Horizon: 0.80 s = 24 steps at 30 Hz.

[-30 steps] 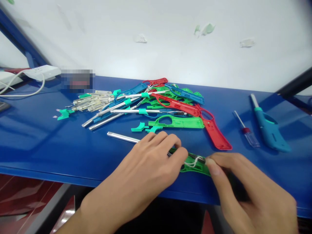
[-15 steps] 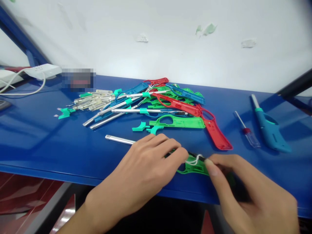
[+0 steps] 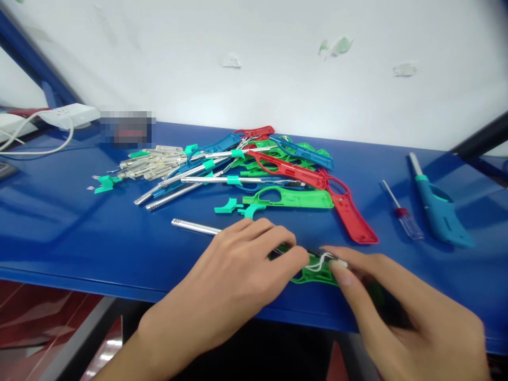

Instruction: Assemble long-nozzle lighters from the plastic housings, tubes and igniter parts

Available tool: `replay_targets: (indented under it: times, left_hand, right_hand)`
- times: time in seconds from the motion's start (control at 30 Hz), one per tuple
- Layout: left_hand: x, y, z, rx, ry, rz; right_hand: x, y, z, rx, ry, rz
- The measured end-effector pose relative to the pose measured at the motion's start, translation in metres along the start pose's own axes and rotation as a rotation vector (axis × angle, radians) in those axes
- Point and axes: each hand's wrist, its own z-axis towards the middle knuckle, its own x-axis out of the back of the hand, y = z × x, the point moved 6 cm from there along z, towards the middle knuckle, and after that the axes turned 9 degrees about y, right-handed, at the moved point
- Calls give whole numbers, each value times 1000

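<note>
Near the table's front edge my left hand [image 3: 238,275] is closed over an opened gas lighter, its fingers curled across the middle. The lighter's silver tube [image 3: 194,227] sticks out to the left of the hand, and its green half shell [image 3: 317,277] shows to the right, open side up. Looped white wires [image 3: 316,266] cross the shell. My right hand [image 3: 408,312] pinches a small dark igniter piece with the wires between thumb and forefinger, at the shell's right end. Its other fingers, and the handle's end, are mostly hidden.
Behind my hands lies a pile of lighter shells [image 3: 293,172], silver tubes [image 3: 178,180] and turquoise clips [image 3: 228,206]. Clear fuel tanks [image 3: 154,163] lie to its left. At right are a screwdriver [image 3: 408,222] and a blue lighter [image 3: 440,211]. A white power strip [image 3: 75,115] stands far left.
My right thumb and forefinger have shifted slightly left along the wires, and a pale tip now shows between them. My left hand has barely moved.
</note>
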Motion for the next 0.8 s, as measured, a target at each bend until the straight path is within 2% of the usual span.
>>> replay_targets:
  times: [0.43,0.8]
  left_hand:
    - [-4,-1,-1,42,23,-20]
    - [-1,-5,-2,116,86,-7]
  right_hand:
    - [0,7,-8,52,42,67]
    - [-2,3,-6,128,2,81]
